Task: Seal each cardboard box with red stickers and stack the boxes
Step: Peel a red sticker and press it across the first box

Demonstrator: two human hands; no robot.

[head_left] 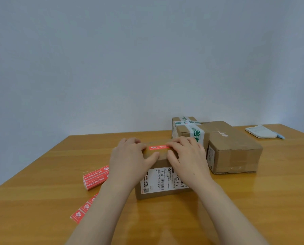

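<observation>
Sticker adhesion is looking like the weak point: the red sticker [159, 147] is lying across the top of the cardboard box [162, 162] just below the middle of the frame, and its two ends are sitting under fingertips, so I cannot tell whether they are bonding flat. The left hand [130, 160] and right hand [188, 156] are resting released on the box, fingers laid flat and pressing down, grasping nothing. If the pressure is landing unevenly, an end may be lifting or creasing, and the flaps may be springing open once the box is being stacked. Pushing hard may also be sliding the box along the smooth desk [41, 191] toward the taped box [188, 131] and the larger brown box [234, 152] at right of centre. At lower left, the spare sticker strips [94, 177] are lying beside the left forearm, which may be sweeping them aside.
</observation>
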